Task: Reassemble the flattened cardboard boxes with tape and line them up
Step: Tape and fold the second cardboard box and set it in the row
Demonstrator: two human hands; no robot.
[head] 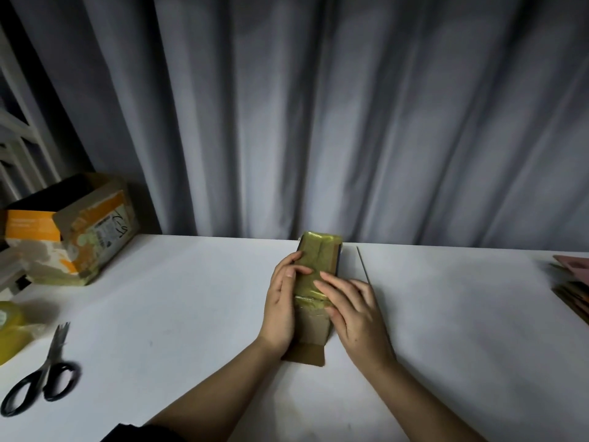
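**Pressing tape down on a narrow box**

Head view: a narrow cardboard box (314, 301) lies on the white counter (178, 298) directly between the two hands, its far half wrapped in yellowish tape (318, 260), its near flap bare. The left hand (282, 311) lies along the box's left edge, thumb over the taped top. The right hand (349, 309) rests flat on the right side, fingers straight and pressing the tape; neither hand curls around anything.

The box looks light and thin-walled, so it would likely dent under hard squeezing; the glossy tape seems slippery. Holding it by the long side edges, on bare cardboard, seems safest.

Well left of the left hand lie scissors (41, 376), a tape roll (9, 330) and an assembled box (79, 231). Far right of the right hand sit flattened boxes (573, 288).
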